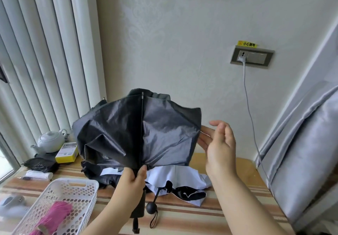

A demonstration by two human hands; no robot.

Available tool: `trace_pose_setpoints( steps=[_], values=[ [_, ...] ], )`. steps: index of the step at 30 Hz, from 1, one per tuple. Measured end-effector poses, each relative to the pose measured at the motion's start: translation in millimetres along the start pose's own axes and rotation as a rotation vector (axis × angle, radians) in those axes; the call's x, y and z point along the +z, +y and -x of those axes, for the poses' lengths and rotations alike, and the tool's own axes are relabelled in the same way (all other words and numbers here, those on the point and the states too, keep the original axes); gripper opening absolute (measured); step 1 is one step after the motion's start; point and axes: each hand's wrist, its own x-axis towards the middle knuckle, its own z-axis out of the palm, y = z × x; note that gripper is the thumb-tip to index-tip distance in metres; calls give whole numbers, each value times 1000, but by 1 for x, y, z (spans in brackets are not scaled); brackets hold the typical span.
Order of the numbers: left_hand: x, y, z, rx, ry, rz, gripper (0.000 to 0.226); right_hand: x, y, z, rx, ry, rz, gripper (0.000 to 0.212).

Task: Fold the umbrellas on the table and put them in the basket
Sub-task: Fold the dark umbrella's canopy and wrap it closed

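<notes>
The black umbrella (139, 134) is gripped at its stem by the left hand (134, 177); the right hand (219, 147), open, should gather the seemingly half-collapsed canopy evenly.

I count three umbrellas: a black one (139, 134) gripped at its shaft by my left hand (134, 178), a white-and-black one (175, 183) lying under my hands, and a pink one (53, 216) in the single basket (73, 189) left of my left hand. My right hand (219, 148) makes two hands. Farther left: one teapot (50, 140), one yellow box (66, 152).
</notes>
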Motion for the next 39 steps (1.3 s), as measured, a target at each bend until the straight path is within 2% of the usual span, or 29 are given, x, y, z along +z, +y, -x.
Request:
trace_pose_setpoints(
  steps=[1, 2, 4, 5, 7, 8, 10, 12, 15, 17, 19, 22, 23, 25, 28, 32, 39],
  values=[
    [0, 0, 1, -4, 6, 18, 29, -2, 0, 1, 193, -33, -155, 28],
    [0, 0, 1, -6, 14, 38, 29, -3, 0, 2, 338, -109, -213, 39],
    [1, 1, 1, -14, 30, 56, 31, -4, 5, 10, 494, -299, -65, 63],
    [2, 2, 2, -15, 36, 51, 31, -2, 12, 14, 517, -352, 35, 65],
    [4, 5, 4, -8, 30, 39, 31, 5, 18, 21, 450, -343, 188, 43],
    [5, 5, 5, -7, 22, 40, 30, 8, 18, 23, 354, -313, 294, 35],
    [4, 6, 4, -34, -6, 55, 30, 9, 14, 27, 87, -314, 490, 53],
    [2, 8, 3, -84, -47, 105, 30, 5, 8, 31, -41, -368, 487, 63],
    [-1, 14, 4, -159, -129, 270, 29, -2, 1, 33, 56, -401, 338, 43],
    [-3, 16, 5, -192, -198, 378, 26, -6, 3, 29, 134, -341, 250, 28],
    [-4, 17, 5, -197, -305, 482, 19, -8, 5, 26, 183, -299, 164, 24],
    [-4, 20, 6, -201, -408, 597, 14, -12, 1, 20, 200, -284, 311, 25],
    [-3, 21, 6, -201, -413, 607, 14, -12, 0, 18, 206, -268, 406, 32],
    [-1, 21, 6, -204, -398, 576, 16, -12, -9, 14, 127, -218, 594, 47],
    [1, 16, 4, -177, -369, 423, 26, -2, -27, 12, -135, -192, 712, 47],
    [4, 11, 2, -130, -370, 247, 31, 25, -42, 11, -250, -240, 651, 25],
    [0, 16, -1, -155, -308, 330, 29, 21, -44, 22, -310, -404, 492, 15]
  ],
)
